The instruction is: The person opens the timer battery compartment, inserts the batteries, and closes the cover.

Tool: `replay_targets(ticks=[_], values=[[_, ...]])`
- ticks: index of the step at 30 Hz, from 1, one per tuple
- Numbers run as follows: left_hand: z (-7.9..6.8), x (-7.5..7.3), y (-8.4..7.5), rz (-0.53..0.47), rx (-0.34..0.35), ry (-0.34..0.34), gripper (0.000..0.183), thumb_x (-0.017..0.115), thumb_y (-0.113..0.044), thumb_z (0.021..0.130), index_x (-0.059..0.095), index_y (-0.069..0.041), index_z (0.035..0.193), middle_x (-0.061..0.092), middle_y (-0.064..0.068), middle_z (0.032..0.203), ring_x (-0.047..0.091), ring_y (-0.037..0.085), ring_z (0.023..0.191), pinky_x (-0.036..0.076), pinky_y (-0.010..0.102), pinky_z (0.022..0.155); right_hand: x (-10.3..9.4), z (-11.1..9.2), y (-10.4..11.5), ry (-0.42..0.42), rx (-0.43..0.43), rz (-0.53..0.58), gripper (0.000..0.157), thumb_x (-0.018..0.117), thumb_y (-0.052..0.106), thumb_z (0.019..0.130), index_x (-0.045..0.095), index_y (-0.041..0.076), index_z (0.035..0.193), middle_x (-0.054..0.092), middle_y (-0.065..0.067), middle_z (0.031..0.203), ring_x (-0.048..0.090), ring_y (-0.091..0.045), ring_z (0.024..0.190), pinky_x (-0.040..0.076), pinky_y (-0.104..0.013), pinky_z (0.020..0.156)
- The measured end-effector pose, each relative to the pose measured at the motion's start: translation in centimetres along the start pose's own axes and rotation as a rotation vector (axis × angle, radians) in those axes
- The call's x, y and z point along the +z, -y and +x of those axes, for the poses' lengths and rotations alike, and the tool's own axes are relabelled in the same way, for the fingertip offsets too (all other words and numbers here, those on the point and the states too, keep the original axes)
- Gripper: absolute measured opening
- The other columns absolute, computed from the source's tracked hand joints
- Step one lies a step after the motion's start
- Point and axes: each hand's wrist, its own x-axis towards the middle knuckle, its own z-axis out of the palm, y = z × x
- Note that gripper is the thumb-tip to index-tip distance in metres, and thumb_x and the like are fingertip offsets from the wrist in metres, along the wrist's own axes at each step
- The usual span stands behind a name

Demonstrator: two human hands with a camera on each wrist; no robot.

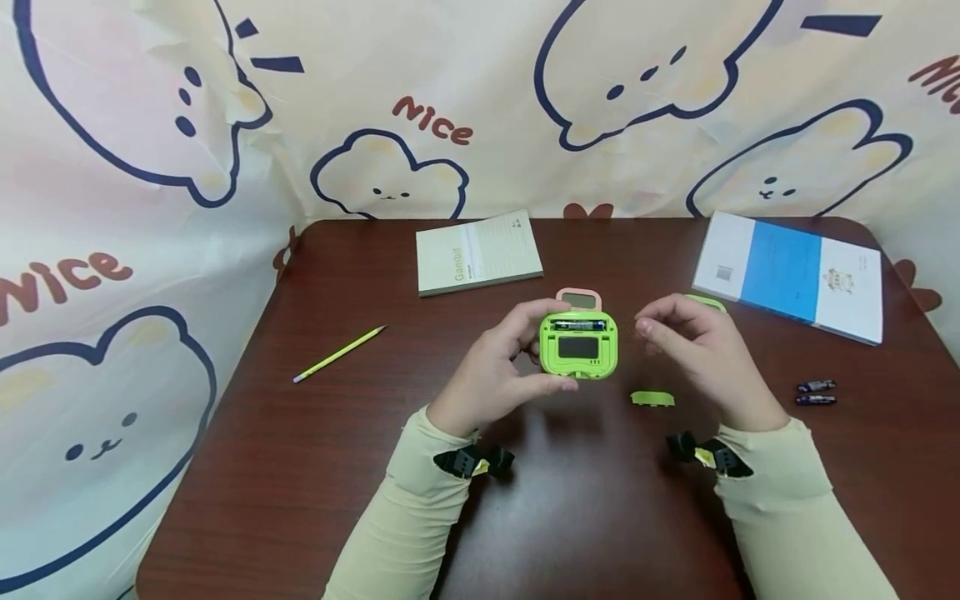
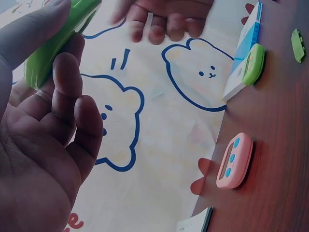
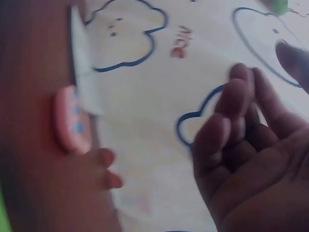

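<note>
My left hand (image 1: pixel 491 371) grips a small green digital timer (image 1: pixel 579 345) by its side, thumb below and fingers above. The timer's back faces me in the head view, its battery compartment uncovered with a dark battery (image 1: pixel 579 326) lying across the top. In the left wrist view only the timer's edge (image 2: pixel 41 65) shows in the hand. Just to the right, my right hand (image 1: pixel 701 354) hovers apart from the timer, fingers loosely bent; the right wrist view shows nothing held in them. Between the hands, nearer me, a green battery cover (image 1: pixel 652 399) lies on the table.
Behind the held timer lies a pink timer (image 2: pixel 235 161); another green timer (image 2: pixel 253 65) sits by the blue-and-white book (image 1: pixel 787 275). Two loose batteries (image 1: pixel 816 400) rest at the right. A notepad (image 1: pixel 480 254) is at the back, a pencil (image 1: pixel 340 354) at the left.
</note>
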Motion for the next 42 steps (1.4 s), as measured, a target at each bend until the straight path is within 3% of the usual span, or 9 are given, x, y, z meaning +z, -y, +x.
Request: replay_targets(ticks=[12, 18, 27, 35, 42], values=[[0.0, -0.3, -0.2, -0.048, -0.015, 0.003, 0.077, 0.087, -0.001, 0.076, 0.045, -0.014, 0.14, 0.069, 0.007, 0.114, 0.063, 0.015, 0.085, 0.056, 0.029, 0.071, -0.4, -0.3, -4.4, 0.158, 0.098, -0.267, 0.012, 0.074, 0.024, 0.094, 0.07, 0.014, 0.1, 0.066, -0.002, 0.088, 0.057, -0.02, 0.078, 0.049, -0.027, 0.064], [-0.1, -0.5, -0.1, -0.041, -0.026, 0.002, 0.078, 0.087, -0.002, 0.077, 0.045, -0.016, 0.141, 0.069, 0.006, 0.113, 0.063, 0.015, 0.085, 0.056, 0.029, 0.07, -1.3, -0.5, -5.7, 0.269, 0.076, -0.418, 0.012, 0.077, 0.019, 0.09, 0.072, 0.014, 0.1, 0.066, 0.002, 0.088, 0.057, -0.017, 0.078, 0.049, -0.028, 0.067], [-0.1, -0.7, 0.1, -0.018, -0.025, 0.006, 0.078, 0.087, -0.003, 0.076, 0.045, -0.017, 0.141, 0.07, 0.004, 0.109, 0.062, 0.015, 0.084, 0.056, 0.029, 0.068, -2.3, -0.9, -7.0, 0.38, 0.114, -0.51, 0.015, 0.08, 0.017, 0.085, 0.072, 0.014, 0.098, 0.062, 0.005, 0.086, 0.055, -0.015, 0.08, 0.047, -0.03, 0.07], [-0.2, -0.9, 0.0, -0.006, -0.02, 0.005, 0.078, 0.087, -0.004, 0.077, 0.044, -0.016, 0.141, 0.07, 0.005, 0.107, 0.062, 0.014, 0.084, 0.056, 0.029, 0.068, -1.8, -1.1, -7.5, 0.401, 0.101, -0.549, 0.015, 0.083, 0.019, 0.082, 0.07, 0.017, 0.09, 0.059, 0.007, 0.082, 0.052, -0.012, 0.075, 0.045, -0.029, 0.066], [-0.1, -1.0, -0.1, -0.011, -0.01, 0.003, 0.077, 0.087, -0.002, 0.077, 0.045, -0.014, 0.14, 0.071, 0.006, 0.103, 0.062, 0.013, 0.082, 0.056, 0.029, 0.069, -1.8, -1.3, -7.3, 0.336, 0.076, -0.574, 0.012, 0.078, 0.016, 0.087, 0.066, 0.019, 0.086, 0.06, 0.007, 0.079, 0.052, -0.014, 0.071, 0.044, -0.03, 0.064]])
